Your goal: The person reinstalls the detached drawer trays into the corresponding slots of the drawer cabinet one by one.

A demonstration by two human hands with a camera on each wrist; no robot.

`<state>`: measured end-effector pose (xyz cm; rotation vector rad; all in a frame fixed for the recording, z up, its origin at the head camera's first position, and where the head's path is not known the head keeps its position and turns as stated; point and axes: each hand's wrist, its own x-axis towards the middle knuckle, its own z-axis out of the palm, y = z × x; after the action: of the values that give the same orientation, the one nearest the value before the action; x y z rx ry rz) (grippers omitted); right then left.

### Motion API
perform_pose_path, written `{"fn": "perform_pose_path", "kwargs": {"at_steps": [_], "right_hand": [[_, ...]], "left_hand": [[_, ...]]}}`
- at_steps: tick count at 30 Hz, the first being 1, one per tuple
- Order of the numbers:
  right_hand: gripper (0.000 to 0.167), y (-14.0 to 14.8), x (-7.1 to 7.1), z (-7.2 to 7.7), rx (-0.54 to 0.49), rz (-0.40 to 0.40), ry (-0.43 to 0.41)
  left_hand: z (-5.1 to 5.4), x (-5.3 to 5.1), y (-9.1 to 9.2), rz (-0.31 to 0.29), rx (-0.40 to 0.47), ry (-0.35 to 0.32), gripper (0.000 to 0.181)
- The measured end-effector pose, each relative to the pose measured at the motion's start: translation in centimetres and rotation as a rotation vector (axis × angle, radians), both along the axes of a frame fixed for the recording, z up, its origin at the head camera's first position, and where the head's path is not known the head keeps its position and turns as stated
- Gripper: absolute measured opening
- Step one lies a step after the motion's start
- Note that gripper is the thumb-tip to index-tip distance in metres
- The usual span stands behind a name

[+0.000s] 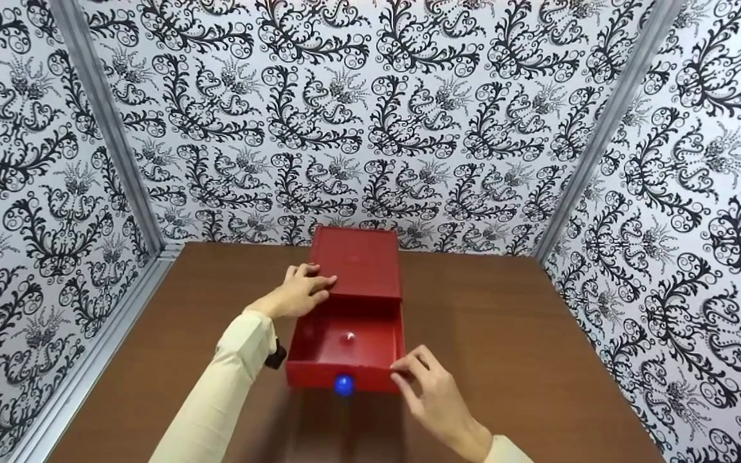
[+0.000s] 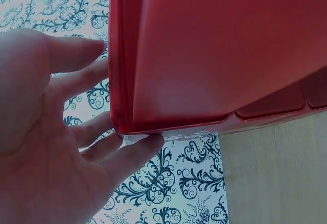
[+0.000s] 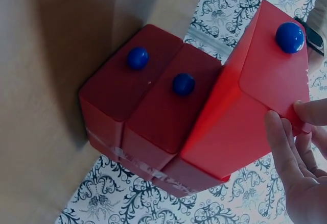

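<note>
A red cabinet (image 1: pixel 356 263) stands on the table, its top drawer (image 1: pixel 370 378) pulled well out toward me. The drawer front carries a round blue knob (image 1: pixel 343 385). On the drawer's inside shows a small bright spot; whether it is a thing or a reflection I cannot tell. My left hand (image 1: pixel 294 294) rests on the cabinet's upper left edge, its fingers (image 2: pixel 135 155) lying loosely against the casing in the left wrist view. At the front right corner, my right hand (image 1: pixel 435 395) pinches the drawer's rim between thumb and fingers (image 3: pixel 280 137).
Two lower drawers with blue knobs (image 3: pixel 183 84) sit closed beneath the open one. The brown table (image 1: pixel 493 321) extends to both sides of the cabinet. Patterned walls (image 1: pixel 345 116) enclose the back and sides, with grey posts (image 1: pixel 602 141) at the corners.
</note>
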<state>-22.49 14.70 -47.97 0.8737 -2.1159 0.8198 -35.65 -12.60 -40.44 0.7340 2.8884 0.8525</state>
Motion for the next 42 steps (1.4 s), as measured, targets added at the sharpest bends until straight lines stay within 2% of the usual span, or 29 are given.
{"fn": "perform_pose_path", "kwargs": {"at_steps": [4,16,21,26,30,36,42], "right_hand": [[0.018,-0.1,-1.4,0.2,0.019,-0.032,-0.009],[0.016,-0.4,-4.8,0.9,0.075,-0.095,-0.007],[0.019,-0.4,-5.8,0.9,0.046,-0.135,-0.075],[0.034,-0.4,-7.0,1.1,-0.024,-0.173,-0.176],[0.039,-0.5,-7.9,1.3,-0.048,-0.19,-0.205],[0.037,-0.7,-8.9,1.5,-0.078,-0.205,-0.239],[0.029,-0.9,-9.6,1.7,-0.051,-0.249,-0.271]], "left_hand": [[-0.1,0.0,0.1,-0.015,-0.008,0.015,0.041],[0.3,-0.1,-0.3,-0.03,-0.001,-0.021,0.043],[0.0,-0.2,-0.3,-0.03,0.002,-0.02,0.043],[0.0,-0.2,-0.2,-0.03,0.015,-0.022,0.043],[0.1,-0.1,-0.1,-0.025,0.019,-0.026,0.043],[0.1,-0.1,-0.1,-0.036,0.024,-0.02,0.043],[-0.1,-0.2,-0.2,-0.018,0.006,-0.046,0.044]]}}
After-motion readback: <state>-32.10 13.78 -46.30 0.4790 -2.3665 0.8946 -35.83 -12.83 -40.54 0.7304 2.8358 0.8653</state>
